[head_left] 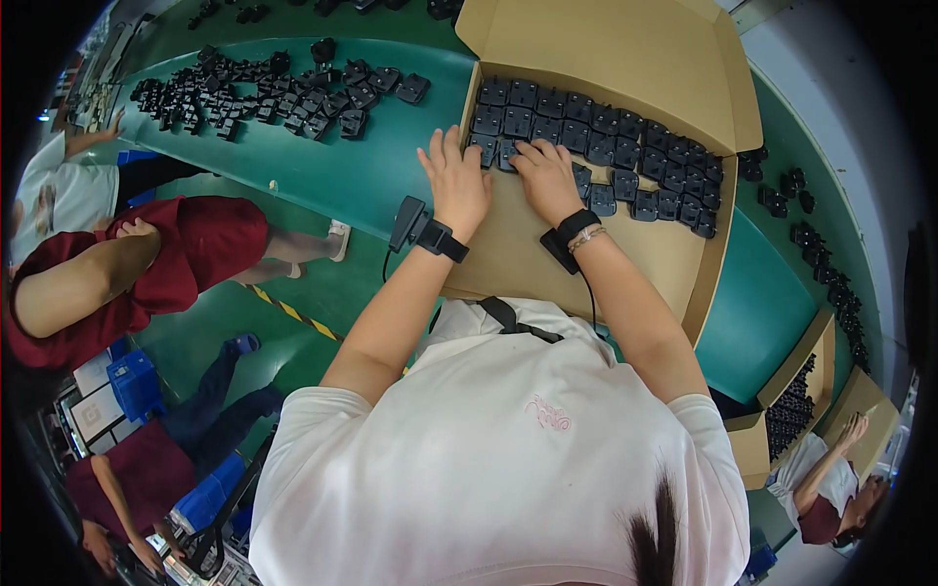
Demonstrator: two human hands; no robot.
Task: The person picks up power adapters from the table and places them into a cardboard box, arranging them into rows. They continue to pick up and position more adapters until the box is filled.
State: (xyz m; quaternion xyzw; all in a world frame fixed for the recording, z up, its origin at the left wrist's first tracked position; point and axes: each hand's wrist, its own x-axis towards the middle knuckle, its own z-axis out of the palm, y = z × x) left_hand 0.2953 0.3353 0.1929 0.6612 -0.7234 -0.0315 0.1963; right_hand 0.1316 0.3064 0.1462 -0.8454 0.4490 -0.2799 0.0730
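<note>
An open cardboard box (547, 254) lies in front of me on a green conveyor belt (322, 166). Rows of small black plastic parts (625, 137) fill its far half. My left hand (455, 181) rests palm down at the near end of those rows, fingers spread, touching the parts at the box's left wall. Close beside it, my right hand (547, 178) presses flat on the black parts, fingers together. Each wrist wears a black strap with a small device (410, 223) and cable. Neither hand visibly grips anything.
A loose heap of black parts (264, 93) lies on the belt to the left. More parts (821, 264) line the belt at right, beside another box (796, 405). Seated people in red and white are at left; another person sits at lower right.
</note>
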